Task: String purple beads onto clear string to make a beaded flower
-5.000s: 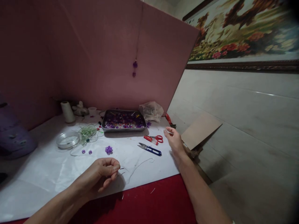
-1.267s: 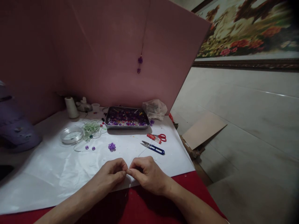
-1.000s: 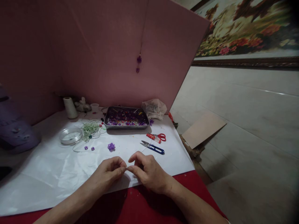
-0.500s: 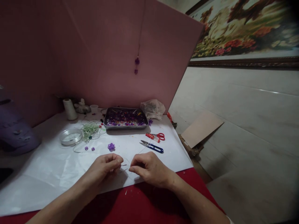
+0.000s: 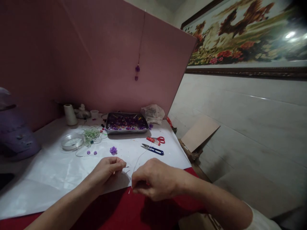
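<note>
My left hand (image 5: 110, 171) is closed in a pinch over the white sheet, and a short thin cord end (image 5: 127, 166) pokes out past the fingertips. To its right, my right hand (image 5: 153, 179) is closed, thumb against curled fingers, near the sheet's front edge. A fine pale thread (image 5: 137, 159) runs up from its fingertips toward the blue thread snips (image 5: 153, 149); what lies inside the fist is hidden. Beyond my left hand sits a purple bead flower (image 5: 113, 150), with two small purple beads (image 5: 95, 153) to its left.
A metal tray (image 5: 127, 131) of purple beads stands at the back, beside a plastic bag (image 5: 153, 114). Red-handled scissors (image 5: 160, 139) lie at the right. Green thread (image 5: 91, 136), a clear round spool (image 5: 72, 142) and a white thread cone (image 5: 70, 115) stand left. A purple bead strand (image 5: 137, 68) hangs behind.
My right hand has moved slightly down and toward me, its fingers curled tighter, and the thread from it shows longer. The left hand still pinches. The camera view has shifted slightly.
</note>
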`<state>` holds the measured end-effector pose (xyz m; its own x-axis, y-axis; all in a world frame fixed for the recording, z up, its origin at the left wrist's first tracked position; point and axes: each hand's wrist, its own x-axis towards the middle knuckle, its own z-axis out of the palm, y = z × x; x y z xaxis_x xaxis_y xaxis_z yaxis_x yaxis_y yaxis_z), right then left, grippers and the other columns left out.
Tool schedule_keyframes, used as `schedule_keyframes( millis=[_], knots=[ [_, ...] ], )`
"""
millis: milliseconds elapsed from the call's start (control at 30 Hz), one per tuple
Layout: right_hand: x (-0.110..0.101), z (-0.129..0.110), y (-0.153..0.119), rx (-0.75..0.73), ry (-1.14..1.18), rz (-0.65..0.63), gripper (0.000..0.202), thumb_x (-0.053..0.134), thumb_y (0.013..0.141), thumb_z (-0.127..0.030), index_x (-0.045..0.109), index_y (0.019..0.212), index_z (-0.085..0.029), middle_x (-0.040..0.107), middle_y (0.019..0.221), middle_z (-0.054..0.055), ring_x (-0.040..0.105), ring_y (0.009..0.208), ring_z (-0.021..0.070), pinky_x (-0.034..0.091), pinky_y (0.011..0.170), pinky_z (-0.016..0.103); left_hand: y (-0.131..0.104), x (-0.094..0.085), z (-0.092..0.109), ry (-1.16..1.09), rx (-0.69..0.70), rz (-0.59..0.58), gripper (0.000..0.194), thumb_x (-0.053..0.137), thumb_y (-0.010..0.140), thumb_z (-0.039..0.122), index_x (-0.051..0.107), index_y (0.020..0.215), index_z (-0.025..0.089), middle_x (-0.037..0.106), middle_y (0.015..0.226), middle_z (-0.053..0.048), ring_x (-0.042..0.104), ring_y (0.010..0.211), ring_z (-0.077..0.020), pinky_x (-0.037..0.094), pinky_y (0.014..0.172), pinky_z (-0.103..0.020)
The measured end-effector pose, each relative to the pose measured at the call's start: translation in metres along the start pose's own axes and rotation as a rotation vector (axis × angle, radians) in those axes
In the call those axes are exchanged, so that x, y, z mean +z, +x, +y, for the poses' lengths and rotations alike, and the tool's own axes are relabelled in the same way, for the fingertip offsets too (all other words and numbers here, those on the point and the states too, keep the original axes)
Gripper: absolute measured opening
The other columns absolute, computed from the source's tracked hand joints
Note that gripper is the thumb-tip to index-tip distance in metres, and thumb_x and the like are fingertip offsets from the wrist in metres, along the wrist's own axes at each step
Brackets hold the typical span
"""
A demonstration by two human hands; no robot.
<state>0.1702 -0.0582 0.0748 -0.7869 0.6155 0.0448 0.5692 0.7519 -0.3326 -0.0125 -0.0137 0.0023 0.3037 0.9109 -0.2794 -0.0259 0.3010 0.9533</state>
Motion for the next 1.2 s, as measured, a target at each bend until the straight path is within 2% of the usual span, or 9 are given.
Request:
schedule_keyframes(
  millis=[100, 233, 400, 500, 633, 733, 867, 1033, 1200],
  knots=[
    [-0.028, -0.006, 0.011, -0.1, -0.032, 0.005, 0.014, 0.056, 0.075, -0.008, 0.062, 0.081, -0.02, 0.066, 0.076, -0.002, 0.055, 0.065, 0.0111, 0.035, 0.059, 0.021, -0.002, 0.002, -0.001, 0.136, 0.041, -0.049, 0.023, 0.068, 0.06, 0.028, 0.051, 0.051, 0.016, 0.038, 0.037, 0.009, 0.027, 0.035, -0.0047, 0.013, 0.038, -0.02],
    [-0.041, 0.016, 0.041, -0.165, -0.155, 0.164, 0.014, 0.051, 0.083, -0.011, 0.061, 0.077, -0.018, 0.061, 0.076, 0.001, 0.052, 0.077, 0.0133, 0.037, 0.068, 0.023, -0.011, 0.005, 0.004, 0.119, -0.061, -0.304, 0.021, 0.065, 0.066, 0.03, 0.053, 0.058, 0.016, 0.034, 0.038, 0.01, 0.018, 0.035, -0.0039, 0.008, 0.038, -0.022],
    [-0.008, 0.056, 0.051, 0.148, -0.169, 0.495, 0.014, 0.056, 0.08, -0.01, 0.062, 0.091, -0.016, 0.058, 0.101, 0.008, 0.052, 0.085, 0.0156, 0.039, 0.072, 0.027, -0.011, 0.002, 0.008, -0.181, -0.133, -0.42, 0.022, 0.064, 0.071, 0.028, 0.049, 0.059, 0.017, 0.03, 0.043, 0.011, 0.014, 0.037, -0.0033, 0.009, 0.038, -0.021],
    [0.021, 0.046, 0.03, 0.349, 0.061, 0.673, 0.017, 0.053, 0.085, -0.023, 0.062, 0.074, -0.014, 0.06, 0.074, 0.004, 0.053, 0.069, 0.0138, 0.04, 0.063, 0.025, -0.005, -0.002, 0.005, -0.289, -0.151, -0.377, 0.025, 0.063, 0.073, 0.027, 0.045, 0.058, 0.018, 0.029, 0.044, 0.011, 0.014, 0.036, -0.0031, 0.008, 0.038, -0.02],
    [0.054, 0.01, 0.004, 0.401, 0.49, 0.491, 0.023, 0.051, 0.084, -0.018, 0.064, 0.066, -0.014, 0.056, 0.054, -0.001, 0.052, 0.052, 0.0104, 0.04, 0.052, 0.021, -0.002, -0.004, 0.003, -0.378, -0.121, -0.362, 0.031, 0.061, 0.074, 0.026, 0.04, 0.054, 0.018, 0.03, 0.045, 0.01, 0.018, 0.037, -0.0032, 0.012, 0.038, -0.02],
    [0.069, -0.004, -0.001, 0.397, 0.6, 0.508, 0.019, 0.048, 0.083, -0.012, 0.067, 0.079, -0.013, 0.067, 0.089, 0.007, 0.06, 0.064, 0.0121, 0.047, 0.062, 0.022, -0.003, -0.003, 0.004, -0.38, -0.103, -0.362, 0.029, 0.061, 0.075, 0.025, 0.041, 0.054, 0.018, 0.031, 0.046, 0.009, 0.019, 0.036, -0.0032, 0.012, 0.038, -0.02],
    [0.082, 0.0, -0.001, 0.469, 0.696, 0.598, 0.033, 0.048, 0.083, -0.014, 0.06, 0.113, -0.014, 0.046, 0.133, 0.015, 0.063, 0.069, 0.0131, 0.052, 0.068, 0.028, -0.006, -0.001, 0.007, -0.357, -0.115, -0.322, 0.03, 0.062, 0.074, 0.026, 0.042, 0.053, 0.017, 0.032, 0.045, 0.009, 0.02, 0.037, -0.0035, 0.012, 0.038, -0.02],
    [0.095, 0.009, -0.001, 0.478, 0.712, 0.67, 0.051, 0.05, 0.081, -0.013, 0.045, 0.132, -0.017, 0.025, 0.146, 0.014, 0.059, 0.076, 0.0139, 0.052, 0.073, 0.031, -0.003, -0.001, 0.003, -0.315, -0.15, -0.306, 0.029, 0.064, 0.072, 0.028, 0.044, 0.053, 0.017, 0.033, 0.043, 0.009, 0.018, 0.035, -0.0027, 0.01, 0.037, -0.02],
    [0.095, 0.013, 0.002, 0.46, 0.732, 0.69, 0.063, 0.055, 0.077, -0.011, 0.038, 0.136, -0.026, 0.04, 0.137, 0.011, 0.057, 0.072, 0.0125, 0.051, 0.07, 0.031, -0.002, 0.001, -0.002, -0.249, -0.154, -0.295, 0.024, 0.063, 0.072, 0.028, 0.048, 0.056, 0.017, 0.036, 0.041, 0.009, 0.019, 0.032, -0.0025, 0.008, 0.035, -0.02]
  ],
)
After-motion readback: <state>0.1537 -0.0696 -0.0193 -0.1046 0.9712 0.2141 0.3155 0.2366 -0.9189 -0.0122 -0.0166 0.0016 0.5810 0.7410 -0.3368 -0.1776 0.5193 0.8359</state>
